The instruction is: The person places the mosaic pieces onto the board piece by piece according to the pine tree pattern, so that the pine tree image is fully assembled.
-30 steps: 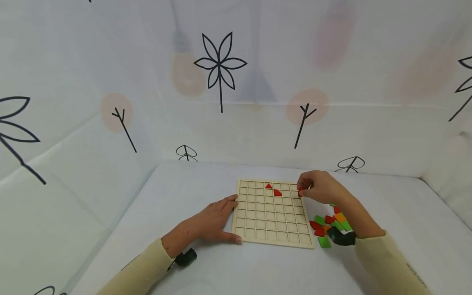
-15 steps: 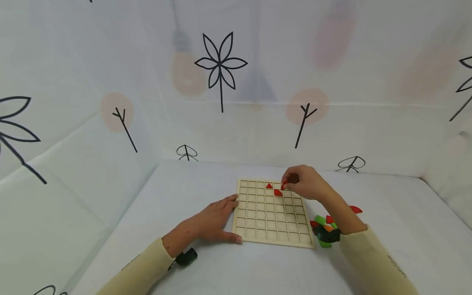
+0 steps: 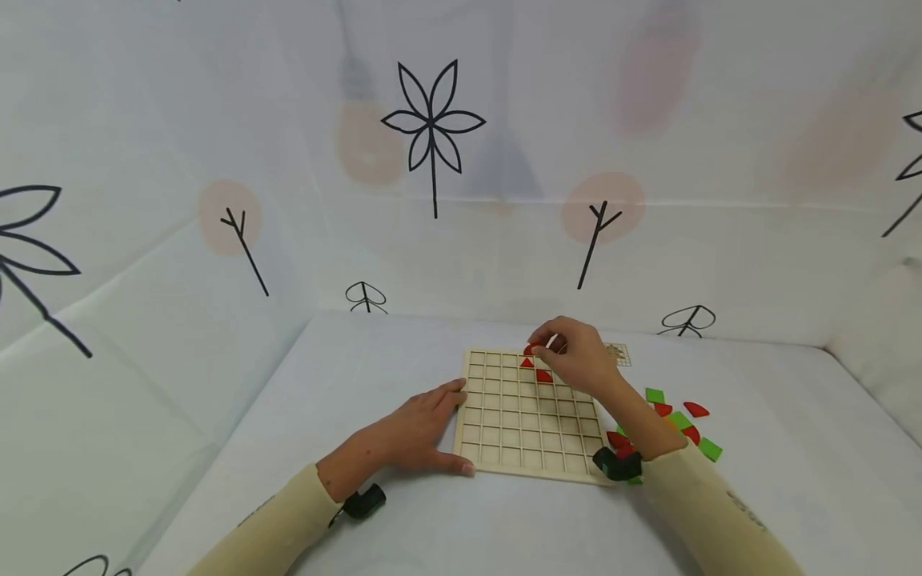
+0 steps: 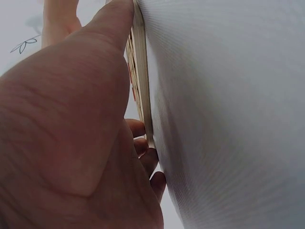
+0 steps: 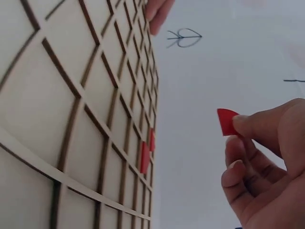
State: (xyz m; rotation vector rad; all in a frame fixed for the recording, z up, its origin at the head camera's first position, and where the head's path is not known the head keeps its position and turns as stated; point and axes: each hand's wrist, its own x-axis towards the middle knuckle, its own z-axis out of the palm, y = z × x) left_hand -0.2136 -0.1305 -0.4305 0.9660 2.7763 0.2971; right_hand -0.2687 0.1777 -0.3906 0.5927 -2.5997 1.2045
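Note:
My right hand [image 3: 582, 360] pinches a red quarter-circle tile [image 5: 226, 122] between thumb and fingers, above the far edge of the wooden grid board [image 3: 507, 418]. Just below it, a red triangle tile [image 3: 527, 363] and a red tile with a curved edge [image 3: 543, 376] lie in cells of the board. My left hand [image 3: 418, 432] rests beside the board's left edge, fingers spread, with fingertips and thumb touching the rim. In the left wrist view, the left palm covers much of the board.
Right of the board lie loose red, green and orange tiles, among them a green tile [image 3: 709, 449] and a red tile [image 3: 695, 409]. My right forearm hides some. A small card with a printed grid [image 3: 618, 354] lies behind the right hand.
My right hand has moved left from the board's right edge to its far edge, carrying the red quarter-circle tile. The small printed card has come into sight. The left hand stays put.

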